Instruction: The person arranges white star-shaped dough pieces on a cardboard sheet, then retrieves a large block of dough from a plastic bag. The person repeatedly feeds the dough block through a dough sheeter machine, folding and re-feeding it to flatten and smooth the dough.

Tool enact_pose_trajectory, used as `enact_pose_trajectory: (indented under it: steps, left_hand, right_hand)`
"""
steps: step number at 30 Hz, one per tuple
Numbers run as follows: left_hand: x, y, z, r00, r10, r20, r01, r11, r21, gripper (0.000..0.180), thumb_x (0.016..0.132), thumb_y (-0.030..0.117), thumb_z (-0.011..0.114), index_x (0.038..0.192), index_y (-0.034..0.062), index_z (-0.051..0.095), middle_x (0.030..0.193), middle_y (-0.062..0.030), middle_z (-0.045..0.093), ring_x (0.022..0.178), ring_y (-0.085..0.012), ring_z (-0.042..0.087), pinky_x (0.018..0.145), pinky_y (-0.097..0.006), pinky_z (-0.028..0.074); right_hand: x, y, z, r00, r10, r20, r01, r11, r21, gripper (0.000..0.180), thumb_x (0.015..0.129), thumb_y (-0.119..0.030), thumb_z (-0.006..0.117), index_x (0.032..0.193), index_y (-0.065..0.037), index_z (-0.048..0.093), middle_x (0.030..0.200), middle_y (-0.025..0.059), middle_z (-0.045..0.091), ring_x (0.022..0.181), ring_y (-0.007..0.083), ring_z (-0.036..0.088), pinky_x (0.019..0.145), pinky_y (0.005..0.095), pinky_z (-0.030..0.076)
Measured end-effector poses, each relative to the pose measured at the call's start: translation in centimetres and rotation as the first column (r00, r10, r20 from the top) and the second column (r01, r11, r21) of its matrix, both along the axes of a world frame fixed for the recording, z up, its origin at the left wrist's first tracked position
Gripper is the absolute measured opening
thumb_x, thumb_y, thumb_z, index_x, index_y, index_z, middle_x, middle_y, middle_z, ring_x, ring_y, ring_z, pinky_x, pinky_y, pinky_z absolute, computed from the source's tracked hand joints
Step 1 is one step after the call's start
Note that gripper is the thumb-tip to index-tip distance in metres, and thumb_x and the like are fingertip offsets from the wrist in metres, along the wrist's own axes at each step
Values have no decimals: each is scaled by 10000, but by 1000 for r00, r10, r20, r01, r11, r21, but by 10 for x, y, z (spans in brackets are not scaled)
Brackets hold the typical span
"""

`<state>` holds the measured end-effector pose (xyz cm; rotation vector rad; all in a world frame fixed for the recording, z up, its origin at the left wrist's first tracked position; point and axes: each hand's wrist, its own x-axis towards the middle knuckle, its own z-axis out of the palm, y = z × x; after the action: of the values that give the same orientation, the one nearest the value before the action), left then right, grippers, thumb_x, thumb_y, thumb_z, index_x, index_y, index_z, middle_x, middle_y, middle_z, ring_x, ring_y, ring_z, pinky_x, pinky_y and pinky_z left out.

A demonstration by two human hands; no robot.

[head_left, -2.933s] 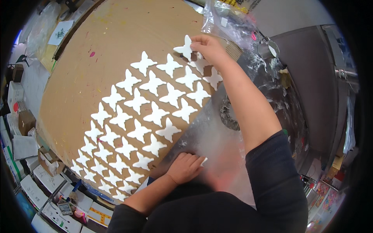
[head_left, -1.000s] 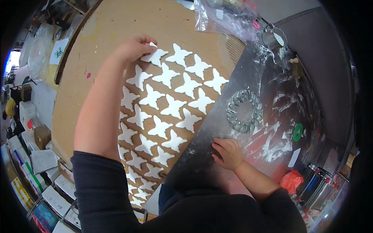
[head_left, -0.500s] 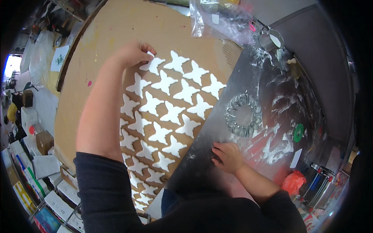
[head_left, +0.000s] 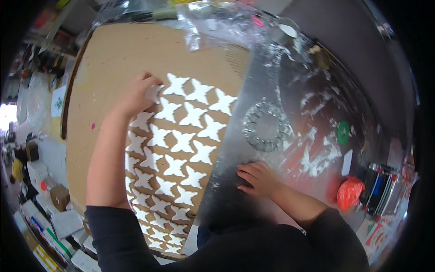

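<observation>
I have the left hand (head_left: 139, 96) at the upper end of the cardboard sheet (head_left: 131, 50), its fingers bent over the near white butterfly shape (head_left: 154, 93); I can't tell whether they pinch it or only touch it. That shape lies flat at the left end of the top row, with the other butterfly shapes (head_left: 182, 142) to its right and toward the body. My right hand (head_left: 260, 180) rests on the dark metal tabletop (head_left: 232, 152) with its fingers a little parted, nothing visible in it, just right of the sheet's edge.

White powder (head_left: 317, 161) streaks the tabletop. Boxes (head_left: 59, 196) crowd the floor side at left, and a clear plastic bag (head_left: 213, 25) lies at the far edge.

I count four shapes in the top row and roughly thirty in all, the forearm covering some. Also: one scalloped ring (head_left: 249, 131), one green disc (head_left: 343, 133), one red bundle (head_left: 350, 193), one metal cup (head_left: 281, 34).
</observation>
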<state>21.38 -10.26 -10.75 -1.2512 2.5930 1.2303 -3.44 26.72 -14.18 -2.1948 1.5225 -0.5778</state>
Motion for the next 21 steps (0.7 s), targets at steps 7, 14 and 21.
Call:
enact_pose_trajectory:
  steps: [7,14,21]
  left_hand:
    - [1,39,9,999,13,-40,-28,925,-379,686,653,-49,688,1296,76,483,1404,-161,399,1257,-362,425,1059,-396,360]
    - [-48,283,18,974,-112,-198,22,912,-409,595,773,71,690,1318,11,459,1329,-164,497,1232,-349,457,1035,-428,348]
    - [-89,486,6,964,-81,-251,61,994,-86,521,786,51,674,1271,14,489,1283,-183,523,1183,-342,498,1010,-417,385]
  right_hand:
    - [1,10,-19,1000,17,-21,-16,999,48,386,831,-361,648,1093,-89,569,1270,65,534,1087,250,523,930,413,405]
    - [3,14,-16,996,-45,-74,42,998,-45,354,851,-319,601,1115,-87,560,1294,59,505,1160,222,479,984,368,362]
    - [-69,146,22,843,-445,300,470,882,-12,417,816,-239,643,1194,-76,579,1210,75,574,1136,252,508,1009,401,359]
